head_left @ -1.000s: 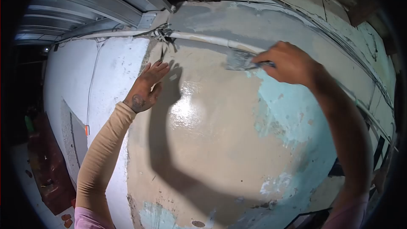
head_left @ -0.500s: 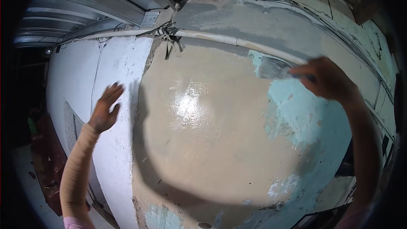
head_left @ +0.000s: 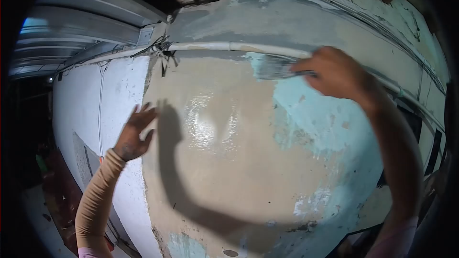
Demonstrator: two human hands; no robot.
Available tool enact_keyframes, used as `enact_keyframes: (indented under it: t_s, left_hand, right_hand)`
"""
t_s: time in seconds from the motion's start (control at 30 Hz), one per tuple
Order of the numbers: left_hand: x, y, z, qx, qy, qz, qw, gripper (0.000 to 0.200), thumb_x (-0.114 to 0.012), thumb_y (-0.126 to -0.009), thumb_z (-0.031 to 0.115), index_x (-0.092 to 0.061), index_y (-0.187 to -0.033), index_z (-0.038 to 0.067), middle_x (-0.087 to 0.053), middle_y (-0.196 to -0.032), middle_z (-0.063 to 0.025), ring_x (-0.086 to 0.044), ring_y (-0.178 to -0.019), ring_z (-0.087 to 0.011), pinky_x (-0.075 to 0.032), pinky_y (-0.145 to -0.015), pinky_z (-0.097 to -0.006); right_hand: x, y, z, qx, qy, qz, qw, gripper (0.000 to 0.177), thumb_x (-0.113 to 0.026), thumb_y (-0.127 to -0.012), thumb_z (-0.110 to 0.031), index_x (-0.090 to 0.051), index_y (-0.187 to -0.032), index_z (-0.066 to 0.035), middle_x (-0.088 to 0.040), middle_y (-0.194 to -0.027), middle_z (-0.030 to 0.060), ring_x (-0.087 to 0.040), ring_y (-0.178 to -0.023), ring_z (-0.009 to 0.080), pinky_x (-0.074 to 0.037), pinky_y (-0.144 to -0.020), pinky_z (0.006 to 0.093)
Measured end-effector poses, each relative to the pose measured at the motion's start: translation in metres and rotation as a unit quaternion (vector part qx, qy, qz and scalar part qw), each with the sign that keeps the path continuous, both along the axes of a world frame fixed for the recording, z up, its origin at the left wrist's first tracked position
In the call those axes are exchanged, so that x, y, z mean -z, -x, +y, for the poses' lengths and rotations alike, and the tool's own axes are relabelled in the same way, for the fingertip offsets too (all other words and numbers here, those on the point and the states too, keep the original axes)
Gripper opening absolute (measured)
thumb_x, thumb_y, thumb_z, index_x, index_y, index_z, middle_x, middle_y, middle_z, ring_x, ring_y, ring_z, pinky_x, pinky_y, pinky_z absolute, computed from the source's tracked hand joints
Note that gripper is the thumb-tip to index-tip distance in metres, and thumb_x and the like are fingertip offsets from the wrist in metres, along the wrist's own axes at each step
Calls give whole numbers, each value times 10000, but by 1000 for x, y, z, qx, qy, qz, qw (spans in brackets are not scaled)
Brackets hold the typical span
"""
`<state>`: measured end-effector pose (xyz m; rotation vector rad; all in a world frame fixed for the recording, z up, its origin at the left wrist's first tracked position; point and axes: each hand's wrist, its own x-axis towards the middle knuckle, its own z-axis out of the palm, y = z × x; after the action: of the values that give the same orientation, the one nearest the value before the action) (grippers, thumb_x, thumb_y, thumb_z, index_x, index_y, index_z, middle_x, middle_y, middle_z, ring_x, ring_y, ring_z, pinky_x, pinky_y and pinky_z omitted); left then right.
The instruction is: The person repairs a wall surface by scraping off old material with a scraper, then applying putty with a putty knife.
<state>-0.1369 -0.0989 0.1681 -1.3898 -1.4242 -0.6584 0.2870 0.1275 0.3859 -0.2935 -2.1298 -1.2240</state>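
Note:
My right hand (head_left: pixel 337 74) is closed round the dark handle of a wide putty knife (head_left: pixel 276 68), whose grey blade is blurred by motion. The blade lies over the upper part of the wall (head_left: pixel 215 177), where turquoise paint (head_left: pixel 320 112) borders a smooth beige coat, just under a white pipe (head_left: pixel 244 47). On the left, my left hand (head_left: pixel 135 134) is raised with its fingers spread and nothing in them. It overlaps the rough border between the white wall and the beige surface in this view. A tan sleeve (head_left: pixel 95 200) covers that forearm.
Dark cables (head_left: pixel 160 48) are bunched round the pipe at the upper left. Metal roof sheets and beams (head_left: pixel 86 24) hang overhead on the left. More wires (head_left: pixel 377 24) run along the upper right. A dark red object (head_left: pixel 62 196) stands at the lower left beside the white wall (head_left: pixel 122 177).
The view has shifted to the right and slightly tilted. My right hand and the putty knife remain at the upper turquoise patch. My left hand's fingers have spread and moved nearer the beige surface.

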Motion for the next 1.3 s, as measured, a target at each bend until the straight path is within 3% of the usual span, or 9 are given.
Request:
enact_keyframes:
  t_s: [0.1,0.3,0.43,0.63,0.77,0.97,1.03,1.07,1.3]
  left_hand:
    - [-30,-68,30,61,44,22,997,558,-639,-852,14,-549,-1402,-8,-548,-1449,-181,-420,-1442,-348,-188,-1260,-508]
    - [-18,-20,-2,-12,-76,-30,997,554,-637,-844,-27,-559,-1392,-10,-552,-1451,-194,-400,-1453,-388,-161,-1255,-514]
    - [-47,-105,38,66,16,22,997,562,-645,-845,-11,-562,-1400,2,-547,-1454,-175,-383,-1467,-365,-162,-1258,-520]
    - [-7,2,-10,-85,-65,-52,993,531,-636,-860,50,-568,-1383,-6,-564,-1438,-174,-393,-1463,-352,-144,-1250,-554]
    - [-22,-72,15,25,53,-36,998,560,-669,-864,66,-568,-1414,47,-551,-1461,-167,-395,-1465,-346,-143,-1251,-545]
    - [53,15,-35,-70,70,-143,985,519,-698,-874,114,-601,-1381,61,-542,-1471,-168,-396,-1459,-357,-201,-1234,-562]
    - [33,-49,-10,-29,138,-116,983,522,-699,-878,137,-601,-1387,76,-512,-1502,-168,-371,-1475,-351,-199,-1237,-563]
    - [25,-69,-2,-3,187,-100,977,538,-696,-890,164,-583,-1410,90,-488,-1527,-161,-353,-1486,-336,-188,-1241,-566]
    - [61,-40,-13,28,193,-151,969,412,-714,-872,155,-677,-1266,41,-667,-1295,-196,-591,-1276,-361,-456,-1108,-457]
  right_hand:
    - [-4,14,-30,2,-9,-17,1000,319,-674,-902,-178,-741,-1213,-202,-742,-1062,65,-663,-983,263,-541,-921,379]
    - [-5,-25,-5,-79,-65,-40,994,307,-663,-898,-145,-747,-1193,-165,-732,-1168,62,-650,-999,275,-519,-959,385]
    - [1,26,-52,66,65,-54,994,359,-577,-857,-41,-746,-1163,-122,-713,-1170,130,-655,-1074,332,-501,-1007,418]
    - [-7,-9,-20,10,56,-16,998,335,-652,-912,-161,-734,-1235,-198,-728,-1182,64,-592,-1163,269,-477,-1051,385]
    - [-12,54,-72,93,114,-8,989,301,-659,-903,-160,-749,-1190,-142,-736,-1148,71,-600,-1144,273,-482,-1036,391]
    - [-15,10,-37,-32,-25,-18,999,236,-721,-869,-133,-777,-1097,-116,-728,-1047,68,-627,-1058,279,-498,-988,381]
    - [-18,23,-57,-60,-75,-11,995,230,-725,-873,-144,-778,-1097,-123,-723,-1036,64,-627,-1024,260,-504,-968,363]
    - [-12,24,-77,28,-26,-1,999,235,-726,-874,-146,-775,-1103,-121,-723,-1024,64,-625,-995,240,-508,-944,350]
    - [4,-19,-13,-36,10,10,999,303,-702,-881,-138,-759,-1177,-169,-744,-1068,80,-635,-1026,275,-501,-983,397]
